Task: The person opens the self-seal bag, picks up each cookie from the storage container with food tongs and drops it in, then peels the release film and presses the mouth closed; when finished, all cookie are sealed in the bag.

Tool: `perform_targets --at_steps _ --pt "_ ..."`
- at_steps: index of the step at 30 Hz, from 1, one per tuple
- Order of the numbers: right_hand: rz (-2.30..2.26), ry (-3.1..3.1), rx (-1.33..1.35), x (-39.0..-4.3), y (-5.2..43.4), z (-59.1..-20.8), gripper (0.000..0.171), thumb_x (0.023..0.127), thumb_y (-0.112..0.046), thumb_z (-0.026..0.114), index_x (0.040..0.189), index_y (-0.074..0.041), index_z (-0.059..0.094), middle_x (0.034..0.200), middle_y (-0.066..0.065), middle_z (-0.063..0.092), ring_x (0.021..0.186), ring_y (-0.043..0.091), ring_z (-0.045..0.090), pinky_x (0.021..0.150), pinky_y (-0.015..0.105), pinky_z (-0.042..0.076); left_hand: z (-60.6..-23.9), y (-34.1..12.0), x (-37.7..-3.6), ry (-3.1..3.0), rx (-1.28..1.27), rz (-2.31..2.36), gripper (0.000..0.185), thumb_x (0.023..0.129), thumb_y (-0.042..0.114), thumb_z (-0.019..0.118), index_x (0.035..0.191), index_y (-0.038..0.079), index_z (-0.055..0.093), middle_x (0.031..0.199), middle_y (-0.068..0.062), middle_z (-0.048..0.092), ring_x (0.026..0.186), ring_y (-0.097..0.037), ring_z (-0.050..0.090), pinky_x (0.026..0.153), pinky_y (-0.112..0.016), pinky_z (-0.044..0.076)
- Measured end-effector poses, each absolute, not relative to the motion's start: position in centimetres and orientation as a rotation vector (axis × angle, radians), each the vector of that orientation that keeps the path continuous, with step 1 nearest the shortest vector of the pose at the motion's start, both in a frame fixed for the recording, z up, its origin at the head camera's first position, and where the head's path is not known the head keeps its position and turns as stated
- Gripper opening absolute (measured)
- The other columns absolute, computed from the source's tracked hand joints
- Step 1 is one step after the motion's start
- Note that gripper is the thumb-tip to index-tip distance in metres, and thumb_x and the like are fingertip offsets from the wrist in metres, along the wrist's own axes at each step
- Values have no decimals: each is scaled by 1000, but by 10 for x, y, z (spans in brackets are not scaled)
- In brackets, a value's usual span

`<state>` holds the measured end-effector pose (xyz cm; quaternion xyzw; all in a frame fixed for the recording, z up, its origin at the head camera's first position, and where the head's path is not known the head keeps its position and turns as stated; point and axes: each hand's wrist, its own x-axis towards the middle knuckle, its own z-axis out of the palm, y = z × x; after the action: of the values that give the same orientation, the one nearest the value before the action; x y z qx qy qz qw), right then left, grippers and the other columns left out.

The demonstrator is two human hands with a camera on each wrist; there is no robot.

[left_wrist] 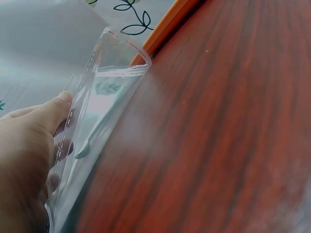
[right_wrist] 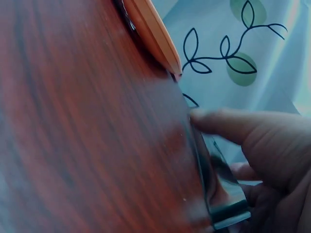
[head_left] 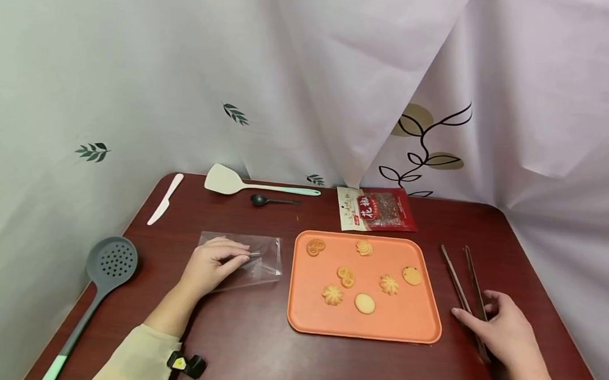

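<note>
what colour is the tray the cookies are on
The tray is orange, a salmon-like shade, plain with no pattern. The head view shows it best.

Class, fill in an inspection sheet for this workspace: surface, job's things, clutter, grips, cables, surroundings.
Surface: dark red wooden table.
Job's things: clear plastic bag left of orange tray; six cookies on tray; tongs right of tray.
Clutter: white knife, white spatula, black spoon, grey slotted ladle, red packet.
Grips: left hand pinches the bag; right hand closes round the tongs.
Cables: nothing seen.
Surroundings: white curtain with leaf prints.
</note>
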<state>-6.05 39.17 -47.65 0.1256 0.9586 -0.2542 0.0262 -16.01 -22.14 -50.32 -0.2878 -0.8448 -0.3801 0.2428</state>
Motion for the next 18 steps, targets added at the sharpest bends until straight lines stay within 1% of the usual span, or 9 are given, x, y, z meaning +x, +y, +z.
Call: perform_targets --at_steps 3,7,9,13,16,18 --pt "-733 3028 397 -61 393 -478 91 95 -53 78 145 16 47 115 34 64 103 49 63 85 65 49 -504 -219 -161 -2281 -798 -1033 24 78 2 93 96 16 87 100 4 81 94 -22 77 103 -42 52" --pt "-649 3105 375 -61 395 -483 73 101 -40 73 141 18 53 122 45 58 112 60 57 89 72 45 -505 -220 -160 -2272 -798 -1031 25 77 1 93 96 16 87 100 4 81 93 -22 77 101 -41 52" --pt "-618 3105 373 -62 395 -484 67 103 -35 68 141 18 52 125 48 54 115 63 53 91 74 44 -505 -220 -159 -2278 -791 -1041 24 77 1 93 96 16 87 100 4 81 94 -21 77 101 -40 52" --pt "-577 3082 405 -66 394 -484 60 103 -28 61 140 18 51 123 46 51 114 62 52 88 74 44 -505 -220 -159 -2276 -794 -1053 23 78 1 93 95 15 87 100 4 81 95 -23 76 100 -32 52" --pt "-570 3102 438 -69 394 -482 56 102 -25 59 137 18 51 122 45 48 111 63 51 84 74 44 -505 -219 -160 -2267 -803 -1060 23 78 0 92 95 14 87 100 2 81 94 -24 76 97 -22 50" --pt "-604 3138 463 -72 394 -481 51 100 -21 58 134 17 52 119 44 50 107 63 54 81 73 45 -505 -219 -161 -2264 -807 -1060 23 78 0 92 96 14 87 101 2 81 94 -24 75 96 -19 50"
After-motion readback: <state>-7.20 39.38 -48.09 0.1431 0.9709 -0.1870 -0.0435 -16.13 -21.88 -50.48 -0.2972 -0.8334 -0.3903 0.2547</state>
